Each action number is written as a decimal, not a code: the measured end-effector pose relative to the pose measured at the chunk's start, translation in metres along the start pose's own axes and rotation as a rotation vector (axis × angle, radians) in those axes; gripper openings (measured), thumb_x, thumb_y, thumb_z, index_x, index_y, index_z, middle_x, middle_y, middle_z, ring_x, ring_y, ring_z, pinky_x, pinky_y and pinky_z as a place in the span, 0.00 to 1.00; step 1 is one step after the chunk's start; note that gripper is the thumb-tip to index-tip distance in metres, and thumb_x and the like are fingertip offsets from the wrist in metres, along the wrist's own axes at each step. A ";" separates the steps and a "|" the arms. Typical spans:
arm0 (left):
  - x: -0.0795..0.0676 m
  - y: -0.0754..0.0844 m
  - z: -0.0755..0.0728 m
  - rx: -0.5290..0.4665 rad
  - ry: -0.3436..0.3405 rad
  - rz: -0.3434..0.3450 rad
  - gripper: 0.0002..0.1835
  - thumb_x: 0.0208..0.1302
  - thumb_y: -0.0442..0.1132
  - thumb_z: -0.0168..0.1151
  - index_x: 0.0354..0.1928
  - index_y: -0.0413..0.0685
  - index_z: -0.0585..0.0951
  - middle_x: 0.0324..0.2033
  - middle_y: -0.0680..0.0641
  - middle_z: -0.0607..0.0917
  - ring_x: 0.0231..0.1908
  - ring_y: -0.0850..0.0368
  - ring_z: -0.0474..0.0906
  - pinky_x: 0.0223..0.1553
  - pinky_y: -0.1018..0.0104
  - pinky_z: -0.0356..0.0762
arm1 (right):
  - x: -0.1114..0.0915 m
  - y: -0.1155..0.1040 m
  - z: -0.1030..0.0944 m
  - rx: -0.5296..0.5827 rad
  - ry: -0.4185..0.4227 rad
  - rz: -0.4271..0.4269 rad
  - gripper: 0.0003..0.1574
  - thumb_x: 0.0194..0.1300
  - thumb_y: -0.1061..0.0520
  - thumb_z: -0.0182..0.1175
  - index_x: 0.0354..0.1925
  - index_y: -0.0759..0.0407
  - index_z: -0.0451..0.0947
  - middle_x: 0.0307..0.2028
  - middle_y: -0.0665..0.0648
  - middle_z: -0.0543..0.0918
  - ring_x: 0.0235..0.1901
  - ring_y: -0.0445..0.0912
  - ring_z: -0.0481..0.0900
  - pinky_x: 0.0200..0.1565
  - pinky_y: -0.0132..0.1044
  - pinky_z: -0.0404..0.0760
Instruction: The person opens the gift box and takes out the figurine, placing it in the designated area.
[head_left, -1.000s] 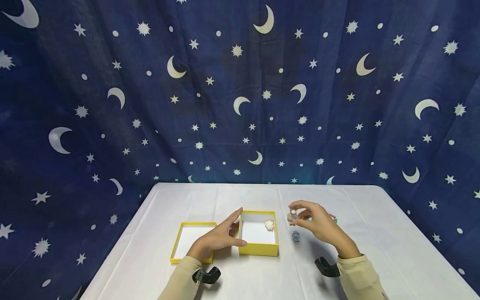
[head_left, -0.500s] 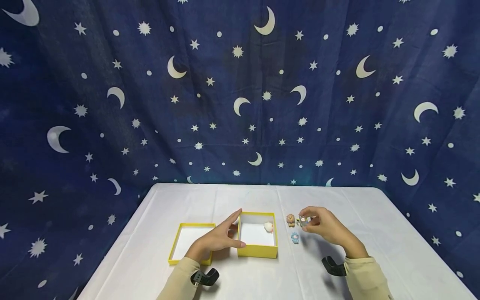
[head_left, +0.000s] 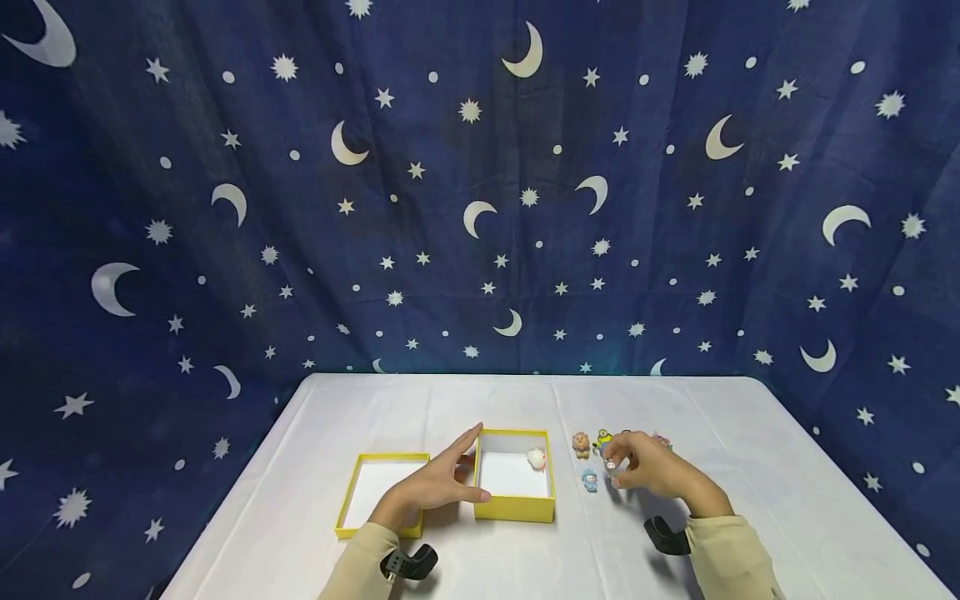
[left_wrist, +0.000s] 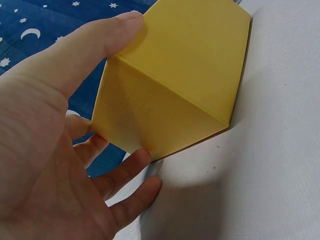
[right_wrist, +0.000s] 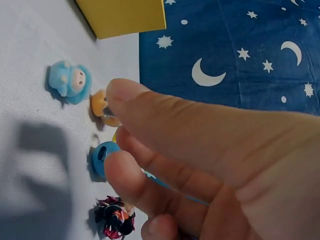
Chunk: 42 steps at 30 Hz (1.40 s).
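While the left hand (head_left: 429, 485) lies spread against the left side of the box (head_left: 514, 509), the right hand (head_left: 654, 467) pinches the grey figure (head_left: 611, 467) just beside the blue figure (head_left: 589, 480); whether it touches the table (head_left: 525, 562) is unclear. It looks light and stiff, perhaps smooth enough to slip, so a gentle hold round its body should do. The box, likely thin card, would shift easily.

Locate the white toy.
In the head view, the white toy is inside the yellow box, near its right wall, opposite the left hand.
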<state>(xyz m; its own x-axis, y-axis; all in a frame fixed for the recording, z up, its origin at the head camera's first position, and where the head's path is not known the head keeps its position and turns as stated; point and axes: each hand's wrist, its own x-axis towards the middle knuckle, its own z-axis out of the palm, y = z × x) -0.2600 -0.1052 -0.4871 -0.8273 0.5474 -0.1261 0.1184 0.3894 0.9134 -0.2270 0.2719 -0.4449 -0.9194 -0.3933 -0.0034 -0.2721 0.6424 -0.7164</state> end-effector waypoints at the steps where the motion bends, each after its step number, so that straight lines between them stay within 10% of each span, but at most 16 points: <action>1: 0.000 0.000 0.000 0.005 -0.003 0.004 0.60 0.55 0.46 0.78 0.82 0.67 0.47 0.71 0.43 0.67 0.59 0.49 0.71 0.65 0.45 0.67 | 0.000 0.000 0.001 0.018 -0.007 0.008 0.19 0.52 0.71 0.72 0.43 0.68 0.78 0.37 0.59 0.80 0.34 0.47 0.75 0.33 0.31 0.76; 42: 0.003 -0.002 0.000 0.015 -0.008 0.009 0.60 0.55 0.45 0.78 0.82 0.62 0.47 0.74 0.42 0.65 0.61 0.47 0.72 0.67 0.42 0.67 | 0.007 0.002 0.028 -0.194 0.074 0.197 0.20 0.45 0.69 0.77 0.36 0.57 0.79 0.25 0.51 0.77 0.26 0.44 0.72 0.30 0.36 0.71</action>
<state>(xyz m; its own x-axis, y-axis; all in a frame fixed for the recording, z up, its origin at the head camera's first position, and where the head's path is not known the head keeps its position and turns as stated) -0.2632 -0.1041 -0.4894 -0.8219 0.5567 -0.1205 0.1345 0.3952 0.9087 -0.2260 0.2518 -0.4660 -0.9762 -0.2040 -0.0733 -0.1290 0.8185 -0.5599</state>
